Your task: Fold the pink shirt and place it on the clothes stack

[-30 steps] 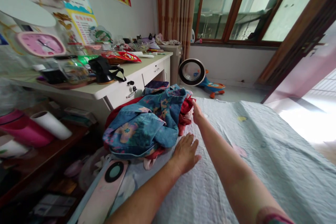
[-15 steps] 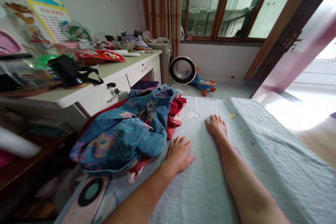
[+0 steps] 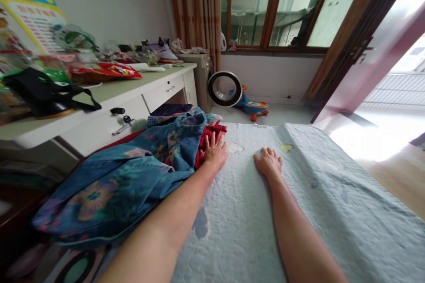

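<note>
My left hand (image 3: 216, 152) is open, fingers spread, against the red cloth (image 3: 210, 135) at the right edge of a clothes pile. On top of that pile lies a blue denim garment (image 3: 133, 185) with a flower print. My right hand (image 3: 269, 162) rests open and palm down on the light blue quilted sheet (image 3: 242, 221), holding nothing. A pale pink box (image 3: 96, 258) with a dark ring shows partly under the pile, at the lower left.
A desk (image 3: 126, 93) with a red packet (image 3: 104, 72) and black straps (image 3: 49, 93) runs along the left wall. Beyond the bed stand a washing machine with its round door (image 3: 239, 89) open and a blue ride-on toy (image 3: 254, 105). A door (image 3: 355, 66) stands at the right.
My left hand has moved forward from the sheet onto the red cloth. My right hand stays on the sheet. The view has shifted slightly to the right.
</note>
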Motion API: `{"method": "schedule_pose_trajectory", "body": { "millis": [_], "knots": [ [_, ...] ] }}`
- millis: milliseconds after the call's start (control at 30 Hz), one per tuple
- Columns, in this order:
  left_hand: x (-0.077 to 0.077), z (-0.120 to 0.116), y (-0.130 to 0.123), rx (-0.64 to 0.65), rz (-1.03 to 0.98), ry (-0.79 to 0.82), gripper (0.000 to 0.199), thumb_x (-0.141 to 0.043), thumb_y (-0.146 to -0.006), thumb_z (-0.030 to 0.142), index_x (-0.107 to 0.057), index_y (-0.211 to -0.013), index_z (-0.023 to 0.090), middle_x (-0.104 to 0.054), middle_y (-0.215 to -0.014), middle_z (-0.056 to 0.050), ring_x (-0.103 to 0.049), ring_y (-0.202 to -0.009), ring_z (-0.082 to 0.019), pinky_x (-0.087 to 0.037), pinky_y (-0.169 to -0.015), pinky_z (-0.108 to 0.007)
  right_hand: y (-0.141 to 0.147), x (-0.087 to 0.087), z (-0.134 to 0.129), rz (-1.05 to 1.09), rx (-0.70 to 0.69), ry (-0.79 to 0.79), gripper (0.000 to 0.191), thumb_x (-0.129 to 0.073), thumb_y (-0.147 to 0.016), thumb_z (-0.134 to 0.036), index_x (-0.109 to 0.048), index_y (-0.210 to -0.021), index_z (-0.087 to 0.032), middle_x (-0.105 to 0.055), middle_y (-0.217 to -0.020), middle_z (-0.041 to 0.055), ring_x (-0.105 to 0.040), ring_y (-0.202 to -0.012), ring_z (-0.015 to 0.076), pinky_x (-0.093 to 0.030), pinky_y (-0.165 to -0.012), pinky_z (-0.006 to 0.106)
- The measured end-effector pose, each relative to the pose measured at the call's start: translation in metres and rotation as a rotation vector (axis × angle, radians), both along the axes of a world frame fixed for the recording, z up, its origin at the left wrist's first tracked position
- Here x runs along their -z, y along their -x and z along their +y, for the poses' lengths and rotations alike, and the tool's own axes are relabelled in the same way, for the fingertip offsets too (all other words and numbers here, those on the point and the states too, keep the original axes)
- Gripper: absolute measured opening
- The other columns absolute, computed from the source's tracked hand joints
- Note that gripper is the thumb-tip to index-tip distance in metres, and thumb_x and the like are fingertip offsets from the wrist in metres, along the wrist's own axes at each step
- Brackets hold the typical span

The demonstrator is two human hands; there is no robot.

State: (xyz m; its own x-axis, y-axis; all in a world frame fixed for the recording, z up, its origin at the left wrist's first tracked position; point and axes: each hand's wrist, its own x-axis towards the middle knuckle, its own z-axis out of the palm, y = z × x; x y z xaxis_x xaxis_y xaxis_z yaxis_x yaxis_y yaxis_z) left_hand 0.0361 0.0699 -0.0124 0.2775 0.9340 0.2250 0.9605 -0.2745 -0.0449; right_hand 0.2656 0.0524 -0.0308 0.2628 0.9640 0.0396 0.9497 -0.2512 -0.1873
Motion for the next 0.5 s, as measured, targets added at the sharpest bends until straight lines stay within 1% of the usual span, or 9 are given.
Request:
{"method": "schedule_pose_trajectory", "body": {
  "millis": [67, 133, 233, 300, 400, 500],
  "knots": [
    [0.003, 0.01, 0.004, -0.005, 0.004, -0.012, 0.051, -0.045, -0.092, 0.039, -0.053, -0.14, 0.026, -0.026, -0.163, -0.004, 0.001, -0.15, -0.041, 0.008, -0.116, -0.066, 0.001, 0.002, 0.0, -0.012, -0.004, 0.003, 0.06, -0.037, -0.093, -0.052, -0.047, -0.143, -0.021, -0.037, -0.155, 0.012, -0.027, -0.144, 0.0317, -0.018, -0.115, 0.055],
    [0.002, 0.016, 0.009, -0.018, 0.022, -0.005, 0.05, -0.046, -0.09, 0.03, -0.056, -0.139, 0.022, -0.026, -0.163, -0.005, 0.001, -0.15, -0.04, 0.01, -0.117, -0.063, 0.002, 0.003, -0.001, -0.018, -0.012, 0.009, 0.06, -0.035, -0.093, -0.052, -0.045, -0.145, -0.022, -0.035, -0.156, 0.0119, -0.025, -0.145, 0.032, -0.017, -0.115, 0.056],
    [-0.004, 0.022, 0.016, -0.033, 0.044, 0.0, 0.051, -0.045, -0.085, 0.016, -0.059, -0.134, 0.017, -0.032, -0.16, -0.007, -0.001, -0.151, -0.038, 0.009, -0.119, -0.059, 0.003, 0.003, -0.003, -0.011, -0.015, 0.025, 0.062, -0.035, -0.094, -0.052, -0.042, -0.147, -0.021, -0.032, -0.158, 0.0118, -0.024, -0.146, 0.0315, -0.016, -0.116, 0.055],
    [-0.008, 0.024, 0.022, -0.027, 0.041, -0.003, 0.05, -0.042, -0.084, 0.011, -0.061, -0.131, 0.015, -0.038, -0.156, -0.007, -0.001, -0.151, -0.036, 0.009, -0.119, -0.058, 0.002, 0.002, -0.004, -0.005, -0.016, 0.032, 0.062, -0.034, -0.094, -0.052, -0.041, -0.148, -0.022, -0.031, -0.159, 0.0107, -0.023, -0.147, 0.0306, -0.015, -0.116, 0.054],
    [-0.009, 0.03, 0.031, -0.032, 0.038, 0.008, 0.049, -0.04, -0.085, 0.009, -0.064, -0.128, 0.019, -0.042, -0.154, -0.005, 0.002, -0.151, -0.033, 0.011, -0.118, -0.057, 0.001, 0.002, -0.005, 0.001, -0.023, 0.027, 0.063, -0.034, -0.094, -0.053, -0.041, -0.148, -0.023, -0.031, -0.159, 0.0088, -0.022, -0.147, 0.0293, -0.015, -0.117, 0.053],
    [-0.009, 0.038, 0.041, -0.056, 0.065, 0.031, 0.048, -0.041, -0.086, 0.011, -0.065, -0.126, 0.023, -0.043, -0.154, -0.003, 0.004, -0.152, -0.03, 0.015, -0.117, -0.056, 0.0, 0.002, -0.006, 0.007, -0.032, 0.018, 0.062, -0.035, -0.094, -0.054, -0.042, -0.148, -0.024, -0.031, -0.16, 0.0074, -0.022, -0.147, 0.0286, -0.015, -0.118, 0.052]
  ]
}}
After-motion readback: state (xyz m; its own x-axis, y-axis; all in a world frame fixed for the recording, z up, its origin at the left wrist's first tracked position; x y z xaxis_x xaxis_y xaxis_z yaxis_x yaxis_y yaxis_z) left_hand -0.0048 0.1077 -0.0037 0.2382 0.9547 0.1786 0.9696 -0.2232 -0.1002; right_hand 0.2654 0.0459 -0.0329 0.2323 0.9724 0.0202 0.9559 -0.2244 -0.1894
